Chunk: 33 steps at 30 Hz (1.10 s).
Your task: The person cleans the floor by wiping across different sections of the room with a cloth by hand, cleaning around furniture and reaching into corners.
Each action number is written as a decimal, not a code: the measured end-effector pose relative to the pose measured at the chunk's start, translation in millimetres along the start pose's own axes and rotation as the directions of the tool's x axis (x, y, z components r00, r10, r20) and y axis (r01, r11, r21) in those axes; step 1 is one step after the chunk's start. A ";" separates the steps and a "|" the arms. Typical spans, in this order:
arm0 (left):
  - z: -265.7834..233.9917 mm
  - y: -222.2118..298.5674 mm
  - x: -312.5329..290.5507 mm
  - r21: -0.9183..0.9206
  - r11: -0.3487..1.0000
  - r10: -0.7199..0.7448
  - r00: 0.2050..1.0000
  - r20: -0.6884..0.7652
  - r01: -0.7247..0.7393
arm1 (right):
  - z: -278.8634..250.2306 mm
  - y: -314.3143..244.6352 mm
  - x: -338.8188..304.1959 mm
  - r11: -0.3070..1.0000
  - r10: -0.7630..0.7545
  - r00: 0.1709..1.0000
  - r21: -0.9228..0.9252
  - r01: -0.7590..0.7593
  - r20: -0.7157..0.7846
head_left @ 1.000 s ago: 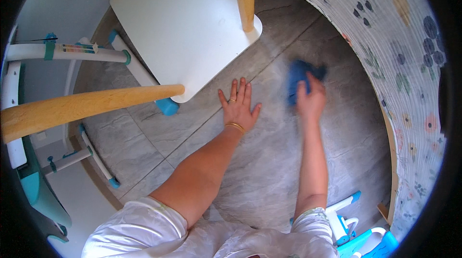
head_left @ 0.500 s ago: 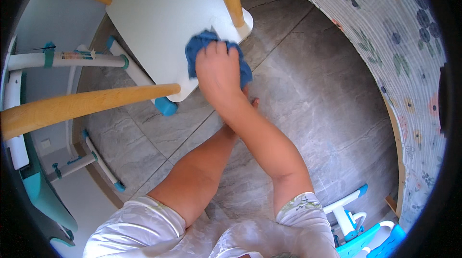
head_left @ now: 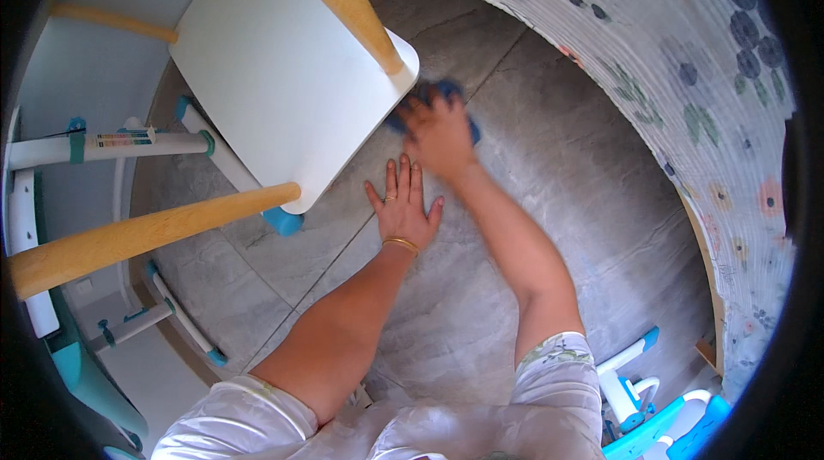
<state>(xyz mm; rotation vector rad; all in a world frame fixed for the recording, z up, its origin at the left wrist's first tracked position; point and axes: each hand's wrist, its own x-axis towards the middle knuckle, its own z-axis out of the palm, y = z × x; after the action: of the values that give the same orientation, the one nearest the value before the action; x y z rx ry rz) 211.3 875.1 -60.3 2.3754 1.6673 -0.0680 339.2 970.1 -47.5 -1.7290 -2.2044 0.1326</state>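
So the blue cloth (head_left: 450, 86) is right under the right hand (head_left: 441, 136), seemingly on the grey tile floor (head_left: 609, 202), just off the corner of that white panel (head_left: 283, 65) with wooden legs. It's bunched and blurry, so I can't call a long axis. Right hand's clearly the nearer one, since it's on the thing. Its fingers are over the cloth, partly spread, but too smeared to tell if they're gripping or just pressing. Left hand (head_left: 402, 218) is just beside, toward the body: palm down on the tile, fingers fanned, holding nothing.
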 end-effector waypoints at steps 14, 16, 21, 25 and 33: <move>-3.2 4.5 1.1 0.010 1.000 0.007 1.000 0.006 -0.007 | -70.0 200.9 -131.5 0.432 0.722 0.564 -0.376 -0.820 -0.401; 0.9 6.7 0.5 -0.002 1.000 0.015 1.000 0.001 -0.015 | -27.2 155.8 -105.6 0.760 0.514 0.801 -0.269 -0.591 -0.307; 2.7 3.3 2.6 0.045 0.999 -0.002 0.999 0.052 0.000 | 10.3 52.6 38.3 0.995 0.097 0.973 0.011 -0.097 -0.210; 11.4 2.6 1.7 0.069 0.996 0.057 0.994 -0.094 -0.050 | 7.8 127.3 45.8 0.947 0.312 0.915 0.005 -0.322 -0.255; 10.7 -2.1 -0.4 0.094 0.994 0.072 0.986 -0.150 -0.058 | -100.3 252.2 -226.8 0.492 0.672 0.553 -0.261 -0.831 -0.493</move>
<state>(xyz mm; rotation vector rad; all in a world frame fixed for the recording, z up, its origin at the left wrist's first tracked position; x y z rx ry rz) 210.2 873.0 -70.9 2.5581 1.6844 0.0545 651.0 804.5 -68.9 -2.6741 -1.0948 -0.5101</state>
